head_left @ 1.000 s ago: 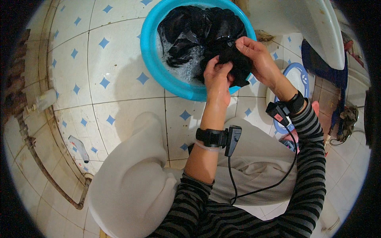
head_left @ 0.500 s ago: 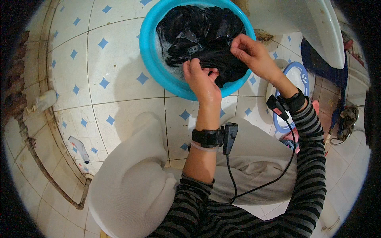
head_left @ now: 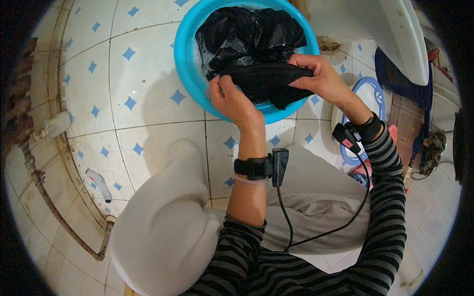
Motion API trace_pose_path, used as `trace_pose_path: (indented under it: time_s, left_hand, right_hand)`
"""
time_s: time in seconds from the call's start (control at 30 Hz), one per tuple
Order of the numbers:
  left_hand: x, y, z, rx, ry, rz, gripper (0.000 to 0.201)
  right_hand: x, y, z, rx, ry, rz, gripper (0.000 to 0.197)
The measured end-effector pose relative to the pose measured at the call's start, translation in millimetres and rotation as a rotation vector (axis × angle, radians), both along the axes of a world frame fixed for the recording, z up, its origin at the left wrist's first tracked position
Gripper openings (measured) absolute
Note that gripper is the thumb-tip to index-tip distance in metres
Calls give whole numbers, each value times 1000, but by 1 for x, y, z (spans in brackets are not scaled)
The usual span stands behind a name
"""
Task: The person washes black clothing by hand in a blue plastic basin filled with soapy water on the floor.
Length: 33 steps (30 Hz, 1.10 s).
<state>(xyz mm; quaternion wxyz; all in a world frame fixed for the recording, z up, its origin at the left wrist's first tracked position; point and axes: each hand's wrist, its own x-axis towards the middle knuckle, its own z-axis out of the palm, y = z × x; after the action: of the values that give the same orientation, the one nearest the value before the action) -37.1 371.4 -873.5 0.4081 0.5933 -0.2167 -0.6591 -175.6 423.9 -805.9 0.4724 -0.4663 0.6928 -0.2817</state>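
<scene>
A blue plastic basin (head_left: 183,64) stands on the tiled floor, holding wet black clothes (head_left: 232,37) in soapy water. Over its near side, a piece of black cloth (head_left: 266,76) is stretched between my two hands. My left hand (head_left: 232,101) pinches the cloth's left end between thumb and fingers, close to the basin's near-left rim. At the right end, my right hand (head_left: 321,76) grips the edge with the thumb below and fingers above. The lower part of the cloth hangs in loose folds toward the near rim. Each wrist wears a black strap with a small cabled box.
A white ceramic fixture (head_left: 365,24) rises just right of the basin. Beyond my right wrist lies a white and blue oval basin (head_left: 368,91). A rusty pipe (head_left: 61,222) runs along the left wall, and a crumpled tube (head_left: 98,185) rests on the floor near it.
My left hand has moved left and my right hand slightly down and right. The black cloth, bunched before, is now pulled out wide between them.
</scene>
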Motion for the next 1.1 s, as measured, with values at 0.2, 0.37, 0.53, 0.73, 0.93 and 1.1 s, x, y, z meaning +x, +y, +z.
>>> trace_pose_path:
  time_s: [0.2, 0.37, 0.53, 0.73, 0.93, 1.1]
  left_hand:
    - [-12, -3, 0, 134, 614, 136, 23]
    - [-23, 39, -14, -155, 865, -73, 24]
    - [-24, 39, -19, 525, 854, 6, 29]
    - [-7, 10, -40, 551, 554, 98, 33]
    - [-5, 10, -36, 489, 385, 140, 38]
    - [-10, 14, -29, 353, 358, 140, 38]
  right_hand:
    - [23, -8, 16, -41, -428, -281, 12]
    - [55, -5, 4, -503, 368, 182, 22]
    - [43, -7, -22, -434, 638, 299, 21]
    - [16, -10, -53, -339, 615, -26, 13]
    - [17, -2, -84, -186, 703, 515, 37]
    - [11, 1, -99, -122, 717, 530, 40]
